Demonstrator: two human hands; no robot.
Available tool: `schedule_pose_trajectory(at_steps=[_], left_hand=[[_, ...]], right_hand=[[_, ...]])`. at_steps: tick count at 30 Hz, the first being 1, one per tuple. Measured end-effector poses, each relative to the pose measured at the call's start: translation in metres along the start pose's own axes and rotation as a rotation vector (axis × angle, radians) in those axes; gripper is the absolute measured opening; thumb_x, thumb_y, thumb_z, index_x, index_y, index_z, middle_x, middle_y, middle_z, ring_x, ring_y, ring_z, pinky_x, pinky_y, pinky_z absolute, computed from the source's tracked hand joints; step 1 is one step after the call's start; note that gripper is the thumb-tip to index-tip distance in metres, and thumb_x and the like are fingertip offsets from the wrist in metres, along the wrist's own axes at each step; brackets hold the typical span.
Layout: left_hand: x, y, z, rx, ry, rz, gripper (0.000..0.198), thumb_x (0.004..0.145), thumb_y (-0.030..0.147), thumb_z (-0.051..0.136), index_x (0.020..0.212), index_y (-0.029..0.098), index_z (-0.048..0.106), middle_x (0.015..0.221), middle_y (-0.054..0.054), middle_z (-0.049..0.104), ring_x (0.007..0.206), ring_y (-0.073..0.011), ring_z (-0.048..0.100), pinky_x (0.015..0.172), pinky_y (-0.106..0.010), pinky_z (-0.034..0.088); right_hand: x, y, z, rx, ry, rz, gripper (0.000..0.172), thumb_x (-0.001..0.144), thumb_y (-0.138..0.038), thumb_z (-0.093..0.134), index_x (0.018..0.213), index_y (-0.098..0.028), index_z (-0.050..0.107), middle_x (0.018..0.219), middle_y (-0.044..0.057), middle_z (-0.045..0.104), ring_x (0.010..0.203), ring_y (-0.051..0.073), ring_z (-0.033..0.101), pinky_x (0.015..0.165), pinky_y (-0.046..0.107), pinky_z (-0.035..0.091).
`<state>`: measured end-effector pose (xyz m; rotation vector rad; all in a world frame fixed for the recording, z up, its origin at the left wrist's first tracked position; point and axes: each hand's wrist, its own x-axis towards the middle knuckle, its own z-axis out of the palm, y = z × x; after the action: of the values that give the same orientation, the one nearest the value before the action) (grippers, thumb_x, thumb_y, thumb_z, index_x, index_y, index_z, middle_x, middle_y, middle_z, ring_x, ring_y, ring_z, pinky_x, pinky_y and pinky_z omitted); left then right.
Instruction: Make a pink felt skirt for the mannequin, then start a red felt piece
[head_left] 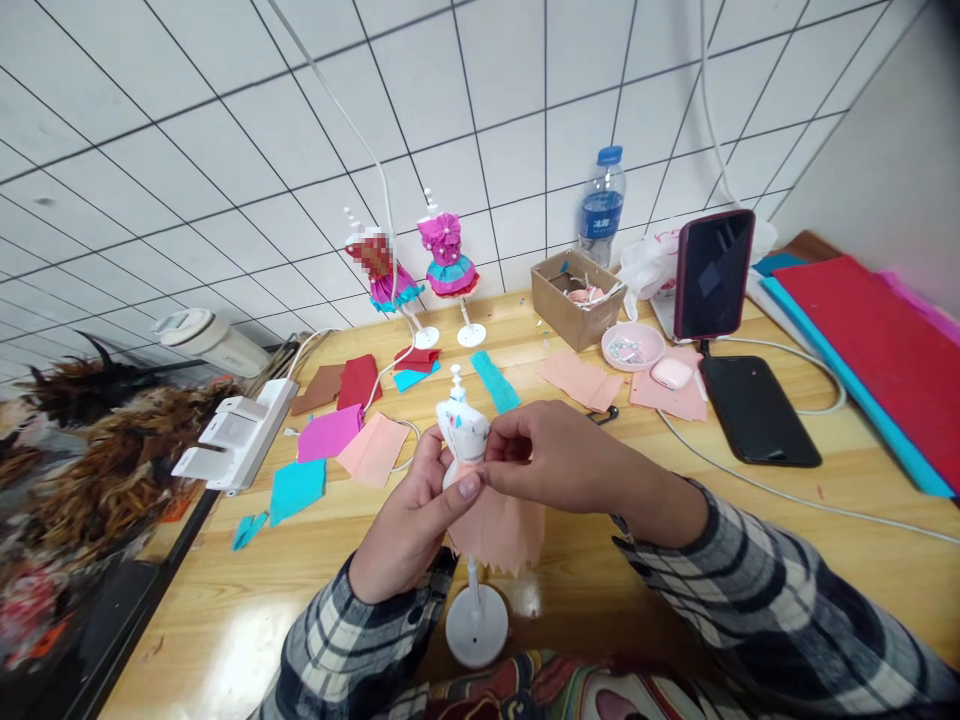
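Note:
A small white dress form (459, 418) stands upright on a round white base (477, 630) close in front of me. Peach crepe paper (506, 530) hangs from its waist like a skirt with a jagged lower edge. My left hand (405, 520) is closed around the form's waist, thumb across the front against the top of the paper. From the right, my right hand (577, 455) pinches the paper's upper edge at the waist; its fingertips are partly hidden. Small coloured bits show on the form's chest.
Behind are two dressed forms, one with a magenta dress (442, 240), and a cardboard box (574, 300). Crepe pieces, including a turquoise one (298, 490), lie around. A pink bowl (634, 346), a propped phone (712, 275), a flat black phone (761, 410) and cables are at right; a power strip (240, 435) is at left.

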<state>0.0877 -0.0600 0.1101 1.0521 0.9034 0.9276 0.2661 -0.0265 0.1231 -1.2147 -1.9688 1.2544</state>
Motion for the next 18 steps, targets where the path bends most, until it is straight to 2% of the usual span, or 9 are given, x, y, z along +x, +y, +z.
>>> schedule_pose_trajectory(at_steps=[3, 8, 12, 18], left_hand=[[0.0, 0.002, 0.002, 0.001, 0.02, -0.008, 0.043, 0.083, 0.028, 0.069, 0.122, 0.021, 0.053, 0.124, -0.009, 0.062, 0.122, -0.0282, 0.053, 0.103, -0.04, 0.039], [0.0, 0.003, 0.001, -0.082, 0.098, -0.015, 0.042, 0.079, 0.031, 0.071, 0.117, 0.019, 0.058, 0.119, -0.009, 0.065, 0.118, -0.0303, 0.056, 0.1, -0.04, 0.042], [0.001, 0.002, -0.005, -0.059, 0.067, -0.002, 0.038, 0.083, 0.027, 0.067, 0.119, 0.019, 0.057, 0.125, -0.009, 0.062, 0.124, -0.0287, 0.052, 0.104, -0.04, 0.039], [0.001, 0.002, -0.008, -0.026, 0.034, 0.008, 0.035, 0.088, 0.025, 0.061, 0.122, 0.018, 0.056, 0.129, -0.01, 0.061, 0.127, -0.0281, 0.049, 0.107, -0.041, 0.036]], right_hand=[[0.0, -0.001, -0.001, -0.019, 0.016, 0.003, 0.015, 0.075, -0.031, 0.067, 0.069, -0.018, 0.067, 0.059, -0.003, 0.061, 0.054, 0.009, 0.052, 0.049, 0.022, 0.033], [0.0, 0.0, -0.003, 0.107, -0.061, -0.038, 0.021, 0.08, -0.038, 0.065, 0.075, -0.018, 0.069, 0.068, -0.001, 0.067, 0.06, 0.01, 0.058, 0.054, 0.022, 0.039], [-0.002, 0.0, -0.003, 0.105, -0.021, -0.055, 0.014, 0.08, -0.031, 0.065, 0.076, -0.018, 0.07, 0.068, -0.001, 0.068, 0.061, 0.011, 0.06, 0.057, 0.022, 0.043], [-0.002, -0.001, -0.003, 0.031, -0.007, -0.056, 0.012, 0.079, -0.029, 0.064, 0.076, -0.019, 0.07, 0.067, -0.002, 0.068, 0.06, 0.01, 0.06, 0.055, 0.022, 0.041]])
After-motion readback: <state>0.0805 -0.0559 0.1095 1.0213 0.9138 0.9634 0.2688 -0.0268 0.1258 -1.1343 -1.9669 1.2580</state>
